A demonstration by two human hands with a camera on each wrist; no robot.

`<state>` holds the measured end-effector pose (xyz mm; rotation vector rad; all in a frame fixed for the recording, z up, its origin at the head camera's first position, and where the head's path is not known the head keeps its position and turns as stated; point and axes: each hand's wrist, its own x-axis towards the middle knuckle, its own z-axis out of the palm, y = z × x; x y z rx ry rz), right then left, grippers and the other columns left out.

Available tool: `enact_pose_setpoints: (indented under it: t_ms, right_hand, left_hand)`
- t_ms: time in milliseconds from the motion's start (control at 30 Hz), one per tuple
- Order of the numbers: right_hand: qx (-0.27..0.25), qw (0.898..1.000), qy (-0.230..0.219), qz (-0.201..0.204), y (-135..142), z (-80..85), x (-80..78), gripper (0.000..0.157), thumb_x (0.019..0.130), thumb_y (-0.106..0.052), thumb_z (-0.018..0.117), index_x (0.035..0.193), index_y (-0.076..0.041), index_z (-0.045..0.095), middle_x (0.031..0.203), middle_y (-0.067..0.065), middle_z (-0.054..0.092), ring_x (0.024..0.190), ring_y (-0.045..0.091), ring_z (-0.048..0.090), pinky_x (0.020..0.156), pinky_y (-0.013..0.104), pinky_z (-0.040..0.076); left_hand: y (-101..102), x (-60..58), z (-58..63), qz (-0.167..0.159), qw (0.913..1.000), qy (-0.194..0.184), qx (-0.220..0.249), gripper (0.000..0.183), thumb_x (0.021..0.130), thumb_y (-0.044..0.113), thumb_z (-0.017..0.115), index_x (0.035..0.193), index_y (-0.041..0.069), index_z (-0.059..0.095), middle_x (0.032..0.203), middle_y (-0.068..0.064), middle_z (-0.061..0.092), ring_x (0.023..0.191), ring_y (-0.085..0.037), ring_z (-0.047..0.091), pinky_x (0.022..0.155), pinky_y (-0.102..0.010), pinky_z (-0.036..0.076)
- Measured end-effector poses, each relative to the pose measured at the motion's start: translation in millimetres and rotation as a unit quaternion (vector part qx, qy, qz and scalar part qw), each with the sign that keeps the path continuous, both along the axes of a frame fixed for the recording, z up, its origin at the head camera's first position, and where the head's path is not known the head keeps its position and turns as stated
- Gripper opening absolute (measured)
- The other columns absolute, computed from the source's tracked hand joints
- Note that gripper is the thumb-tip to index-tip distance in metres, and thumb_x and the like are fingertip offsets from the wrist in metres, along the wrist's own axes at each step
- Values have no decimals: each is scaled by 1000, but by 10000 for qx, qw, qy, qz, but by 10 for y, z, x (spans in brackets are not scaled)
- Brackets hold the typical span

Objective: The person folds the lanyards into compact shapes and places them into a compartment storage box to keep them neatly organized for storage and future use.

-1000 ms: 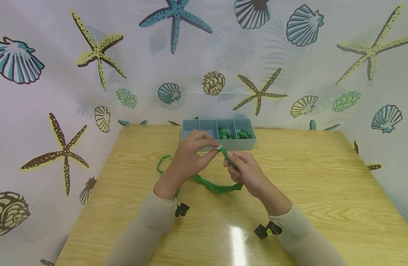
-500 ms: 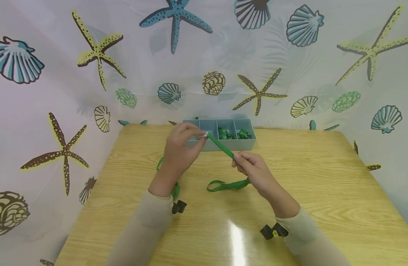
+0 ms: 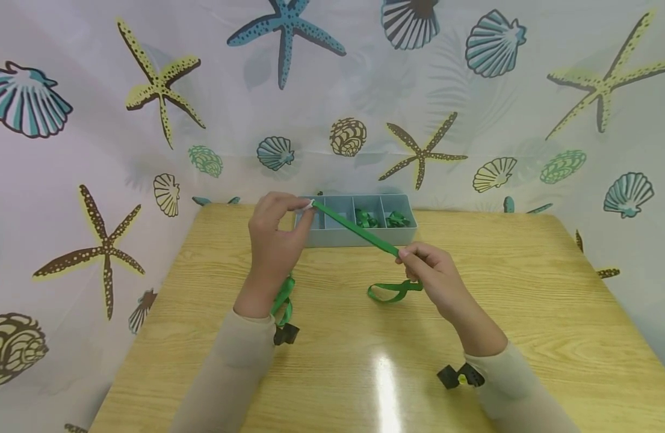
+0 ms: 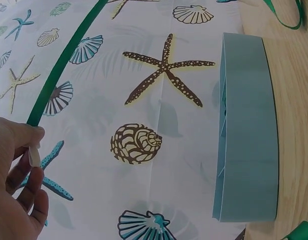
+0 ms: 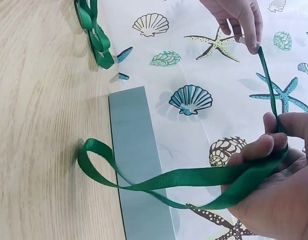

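A green ribbon (image 3: 356,228) stretches in a slanting line between the two hands, above the table. At its upper end my left hand (image 3: 275,231) pinches a small white piece (image 4: 33,156) together with the ribbon; the kind of piece is not clear. Lower and to the right, my right hand (image 3: 432,273) grips the ribbon between thumb and curled fingers. From that hand a loose ribbon loop (image 5: 194,180) hangs, as the right wrist view shows. More green ribbon (image 3: 283,297) lies beside the left wrist, partly hidden by it.
Behind the hands, a blue-grey divided box (image 3: 359,238) stands at the table's far edge. Its two right compartments hold green ribbon pieces (image 3: 398,220); the left hand covers part of its left end. A patterned curtain (image 3: 321,162) hangs behind the wooden table (image 3: 527,282).
My left hand has moved left and up, and my right hand a little right. The ribbon span between them has grown longer, and the loose loop under the right hand has shortened.
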<state>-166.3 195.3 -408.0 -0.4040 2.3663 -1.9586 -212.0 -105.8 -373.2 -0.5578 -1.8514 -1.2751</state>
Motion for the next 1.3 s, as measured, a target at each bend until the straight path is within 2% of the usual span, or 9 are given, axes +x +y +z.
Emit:
enact_pose_setpoints:
  t_ms: [233,433,567,733,900,1100,1233,1300]
  right_hand:
    - [-310,9995,-43,2,36,35,10,17,111,-20,57,104,-12,69,66,-6,42,58,15,31,57,33,31]
    - [-697,9963,383,324,71,40,34,3,109,-6,58,108,-4,60,77,-5,51,61,19,33,58,38,30]
    - [-648,9942,610,598,102,57,33,14,108,-2,56,120,-6,64,86,-4,57,59,21,30,56,42,27]
    - [-428,9931,808,740,121,67,54,21,107,1,58,118,-8,74,86,-5,57,55,22,32,53,40,31]
    - [-392,9915,815,937,130,56,54,32,106,2,58,131,-11,73,83,-6,59,64,16,47,57,33,40]
    - [-621,9830,834,1513,131,55,56,39,109,4,51,143,-5,67,81,-2,60,65,19,43,57,39,32]
    - [-509,9779,991,1768,116,90,83,33,109,5,50,137,6,66,74,2,56,62,24,42,53,39,31]
    - [-587,9723,1047,2007,112,96,82,30,109,7,48,131,7,67,71,6,54,60,29,40,50,41,31]
  left_hand:
    - [10,-10,-17,130,9999,-100,-10,6,92,1,80,97,3,80,97,-13,72,93,-29,65,87,-34,49]
    - [-2,-20,-8,188,9998,-55,94,4,94,3,78,97,2,79,95,-12,72,90,-29,64,86,-34,47]
    - [-14,-17,-3,183,9997,-88,121,5,94,5,78,97,3,79,95,-12,71,91,-29,62,87,-36,48]
    - [-14,-11,-6,208,9996,-111,123,5,94,7,79,98,3,80,94,-11,72,92,-29,63,84,-40,47]
    - [-19,-16,-22,250,9995,-153,129,5,94,7,79,98,3,80,94,-11,71,92,-28,62,82,-41,45]
    - [-15,-24,-56,356,9991,-159,165,5,94,7,78,97,3,80,93,-13,71,91,-30,63,84,-40,48]
    - [-12,-29,-72,407,9989,-167,169,6,95,8,77,96,3,79,94,-13,72,91,-30,63,85,-39,49]
    - [-8,-36,-75,411,9989,-142,181,6,95,9,78,96,3,79,95,-13,72,92,-31,64,86,-38,50]
